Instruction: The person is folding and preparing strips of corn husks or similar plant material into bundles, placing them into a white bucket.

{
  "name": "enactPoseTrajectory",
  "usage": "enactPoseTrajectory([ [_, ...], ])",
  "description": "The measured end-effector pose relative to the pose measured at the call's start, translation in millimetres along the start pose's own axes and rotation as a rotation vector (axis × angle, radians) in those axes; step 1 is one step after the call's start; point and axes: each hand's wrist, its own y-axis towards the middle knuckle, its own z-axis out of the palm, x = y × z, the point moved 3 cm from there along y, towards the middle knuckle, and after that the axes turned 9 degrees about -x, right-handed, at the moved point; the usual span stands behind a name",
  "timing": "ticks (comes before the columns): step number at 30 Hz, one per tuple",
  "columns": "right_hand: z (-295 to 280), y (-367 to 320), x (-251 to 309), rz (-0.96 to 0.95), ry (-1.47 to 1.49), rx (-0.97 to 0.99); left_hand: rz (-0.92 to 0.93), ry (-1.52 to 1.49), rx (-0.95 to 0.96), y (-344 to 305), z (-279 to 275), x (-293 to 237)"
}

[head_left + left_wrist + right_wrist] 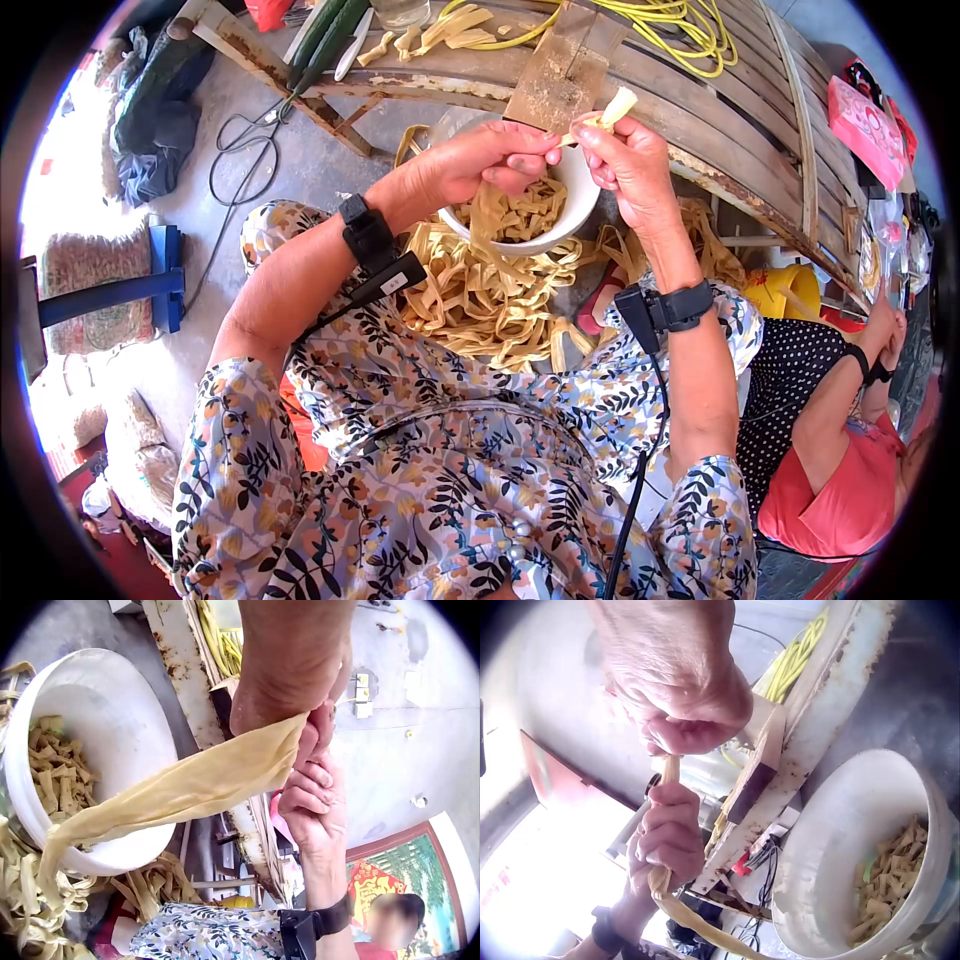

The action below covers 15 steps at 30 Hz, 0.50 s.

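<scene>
A long, flat, pale-yellow strip (187, 784) runs between the two hands above a white bucket (139, 712). My left hand (500, 160) grips the strip, and its loose length (487, 215) trails down over the bucket. Close beside it, my right hand (630, 165) pinches the strip's other part, with a folded pale end (619, 106) sticking up past the fingers. In the right wrist view a short taut stretch (671, 769) shows between the fists. Inside the bucket lie many short, folded pieces (889, 881) of the same material.
Loose strips (480, 300) are heaped below the bucket. Behind it stands a slatted bench (680, 110) bearing a wooden board (560, 85), coiled yellow cord (690, 40) and folded pieces (455, 28). Another person (835, 470) sits at the right. A black cable (240, 160) lies on the left floor.
</scene>
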Motion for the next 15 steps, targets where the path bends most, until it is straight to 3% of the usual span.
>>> enactPoseTrajectory([
  [4, -7.0, 2.4, -1.2, 0.049, -0.044, -0.018, -0.024, 0.022, 0.002, -0.5, -7.2, 0.1],
  [7, -2.0, -0.1, 1.5, 0.027, -0.207, -0.091, -0.058, 0.02, 0.011, -2.9, -9.6, 1.4],
  [11, -6.5, 3.2, 4.7, -0.058, -0.262, -0.048, -0.082, 0.064, 0.061, 1.0, -13.5, -1.3],
  [15, -8.4, 4.7, 3.0, -0.054, -0.278, -0.038, 0.161, 0.518, -0.099, -1.5, -9.3, -9.9],
])
